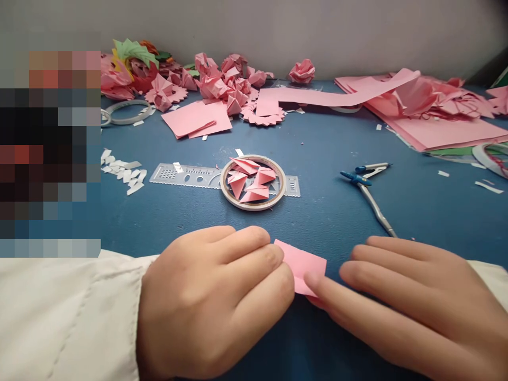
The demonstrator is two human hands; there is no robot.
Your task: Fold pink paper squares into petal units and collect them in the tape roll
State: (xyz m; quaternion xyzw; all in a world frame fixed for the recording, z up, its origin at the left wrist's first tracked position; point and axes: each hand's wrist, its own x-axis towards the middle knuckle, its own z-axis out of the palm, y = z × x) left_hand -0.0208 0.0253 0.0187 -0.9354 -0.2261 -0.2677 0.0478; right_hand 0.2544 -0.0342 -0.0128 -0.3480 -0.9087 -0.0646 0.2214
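Note:
A small piece of pink paper point(304, 262), with a fold along its near edge, lies between my two hands just above the blue table. My left hand point(222, 296) has its fingers curled together over the paper's left end, and its thumb is hidden. From the right, the index finger of my right hand point(413, 301) presses on the near folded edge; the other fingers reach forward beside the paper, and the thumb is out of sight beneath. Beyond the hands, a roll of tape point(224, 193) encircles several folded pink paper pieces point(257, 190).
Under the tape roll runs a clear stencil ruler point(182, 177). A drawing compass point(371, 198) lies at right. White paper scraps point(123, 169) are scattered at left. Crumpled pink paper flowers point(222, 79) and pink sheets point(448, 132) line the back wall. A blurred block covers the upper left.

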